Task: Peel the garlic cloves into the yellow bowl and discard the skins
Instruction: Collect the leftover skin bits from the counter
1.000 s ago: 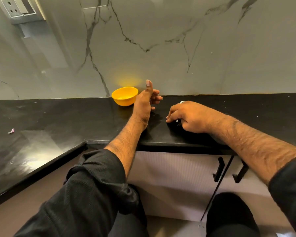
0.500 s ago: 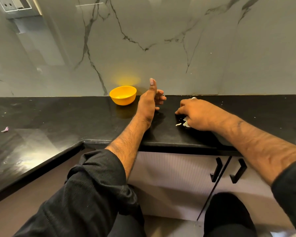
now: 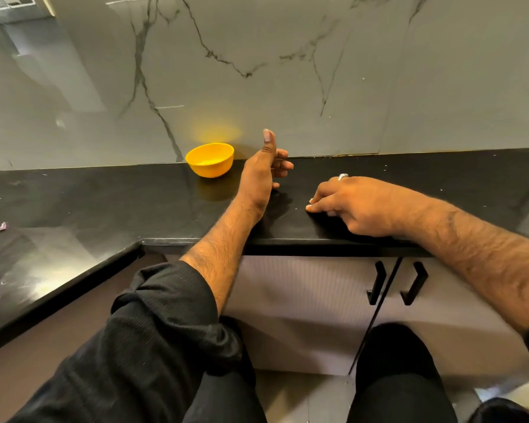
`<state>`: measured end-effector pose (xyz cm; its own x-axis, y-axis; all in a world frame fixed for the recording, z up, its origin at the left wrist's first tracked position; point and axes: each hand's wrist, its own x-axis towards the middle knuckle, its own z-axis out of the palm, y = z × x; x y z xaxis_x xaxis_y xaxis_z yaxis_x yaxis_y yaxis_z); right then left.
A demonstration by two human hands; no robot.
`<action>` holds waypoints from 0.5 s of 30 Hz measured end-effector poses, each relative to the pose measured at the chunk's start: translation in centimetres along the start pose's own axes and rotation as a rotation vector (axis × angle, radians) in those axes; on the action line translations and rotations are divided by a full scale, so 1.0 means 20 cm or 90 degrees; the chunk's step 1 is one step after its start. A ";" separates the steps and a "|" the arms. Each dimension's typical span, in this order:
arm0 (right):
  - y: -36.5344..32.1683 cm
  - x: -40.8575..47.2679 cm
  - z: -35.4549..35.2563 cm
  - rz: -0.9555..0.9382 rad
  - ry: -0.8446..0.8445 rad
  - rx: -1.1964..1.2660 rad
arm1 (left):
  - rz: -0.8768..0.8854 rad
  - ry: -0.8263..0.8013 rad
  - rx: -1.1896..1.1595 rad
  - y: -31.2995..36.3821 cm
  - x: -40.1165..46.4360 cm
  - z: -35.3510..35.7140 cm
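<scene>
Tabletop (image 3: pixel 89 203), black, glossy, runs along a marble wall (image 3: pixel 287 71).

Bowl (image 3: pixel 209 159): yellow, upright, at the back by the wall, just left of the L hand. Inside looks pale at the bottom; can't tell if cloves are in it.

L hand (image 3: pixel 261 175): stands on its outer edge on the tabletop, thumb straight up, fingers loosely curled toward the R side. Holds nothing I can see. Reads as a wall or backstop, prob. to catch whatever gets swept its way.

R hand (image 3: pixel 353 204): palm down, low on the tabletop near the front edge, fingers together and bent at the tips, tips pressed to the surface. A pale speck (image 3: pixel 311 199) shows by the fingertips, likely skin, too small to be sure. Whether the fingers pinch anything under them: can't tell. Ring on one finger.

Garlic cloves: none plainly visible. Skins: only that speck, plus tiny pale flecks scattered over the tabletop. One pinkish scrap (image 3: pixel 1 226) lies far L, well apart from both hands, prob. a stray skin.

Judgement: peeling looks done or nearly so; step in hand is gathering skins, R raking toward L. Next calls for a scoop w/ both hands and carry to a bin, none in view. Risk: light skins scatter or stick to fingers; far scrap easy to miss.

Below: cabinet doors w/ black handles (image 3: pixel 376 282).
</scene>
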<state>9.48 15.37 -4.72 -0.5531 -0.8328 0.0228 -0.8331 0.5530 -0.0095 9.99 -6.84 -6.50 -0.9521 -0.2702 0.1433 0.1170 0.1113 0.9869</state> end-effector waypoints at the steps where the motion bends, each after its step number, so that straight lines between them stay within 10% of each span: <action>1: 0.01 -0.03 0.00 -0.001 0.009 -0.002 | 0.003 -0.003 0.006 0.00 -0.01 0.01; 15: 0.08 -0.37 -0.01 0.104 0.019 -0.058 | 0.021 -0.040 0.048 0.03 -0.11 0.15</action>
<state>12.31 22.46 -4.74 -0.6791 -0.7318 0.0577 -0.7279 0.6815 0.0757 11.40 -3.32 -6.51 -0.9642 -0.2044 0.1689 0.1298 0.1920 0.9728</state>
